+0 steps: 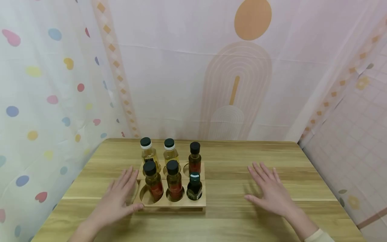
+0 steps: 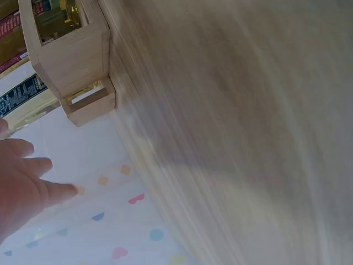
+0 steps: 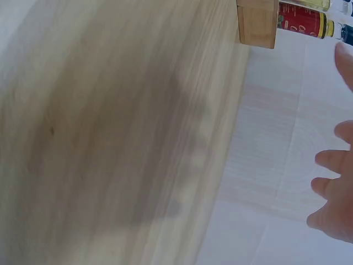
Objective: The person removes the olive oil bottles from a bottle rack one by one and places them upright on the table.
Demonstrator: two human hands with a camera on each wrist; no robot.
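A two-tier wooden rack (image 1: 172, 209) stands on the table, left of centre, with bottles set in its round holes. Its back row has two bottles of pale yellow liquid, left (image 1: 149, 155) and middle (image 1: 171, 155), and a dark-capped red-labelled bottle (image 1: 195, 160). In front are two more red-labelled bottles, left (image 1: 155, 186) and middle (image 1: 174, 186), and a short dark green bottle (image 1: 194, 191). My left hand (image 1: 116, 198) is spread beside the rack's left side, thumb near its front corner; contact is unclear. Fingers extended, my right hand (image 1: 267, 191) is over the table, away from the rack, holding nothing.
The wood-grain table (image 1: 229, 222) extends to both sides of the rack. Behind it hangs a pale patterned curtain (image 1: 169, 84). A curtain with coloured dots (image 1: 39, 90) borders the left side, and a checked one (image 1: 362, 134) the right.
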